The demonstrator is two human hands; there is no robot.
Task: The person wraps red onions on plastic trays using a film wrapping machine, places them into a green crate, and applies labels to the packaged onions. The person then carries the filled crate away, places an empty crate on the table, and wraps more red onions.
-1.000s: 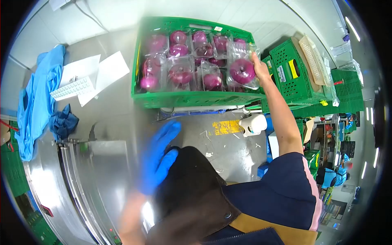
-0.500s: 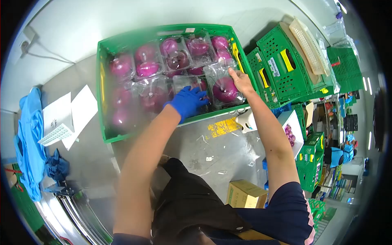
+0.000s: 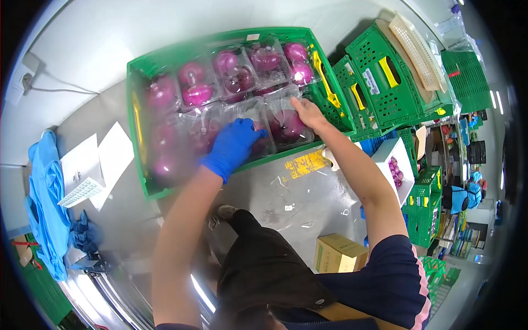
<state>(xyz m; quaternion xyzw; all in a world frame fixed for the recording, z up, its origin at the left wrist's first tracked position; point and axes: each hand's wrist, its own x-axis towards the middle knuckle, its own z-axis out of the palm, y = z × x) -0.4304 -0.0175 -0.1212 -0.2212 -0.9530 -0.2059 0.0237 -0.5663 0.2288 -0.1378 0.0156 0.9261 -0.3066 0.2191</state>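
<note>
A green crate (image 3: 220, 41) holds several clear plastic packs of red onions, set in two rows. My left hand (image 3: 231, 146), in a blue glove, has its fingers bent over one clear pack (image 3: 247, 110) in the near row. Bare, my right hand (image 3: 309, 114) grips the right side of the neighbouring pack of red onions (image 3: 289, 126), its thumb on top and its other fingers partly hidden. Behind these lies a far-row pack (image 3: 239, 77), touched by neither hand. Blur covers the crate's left part.
Green crates (image 3: 379, 82) stand at the right, a cream basket (image 3: 416, 52) leaning on them. A white box (image 3: 393, 170) holds small purple onions. Papers (image 3: 113, 159) and blue cloth (image 3: 47, 192) lie left. A cardboard box (image 3: 340, 254) sits below.
My right hand has moved left with its pack, which now sits closer to the pack under my left hand. My gloved hand has shifted slightly left, its fingers more bent.
</note>
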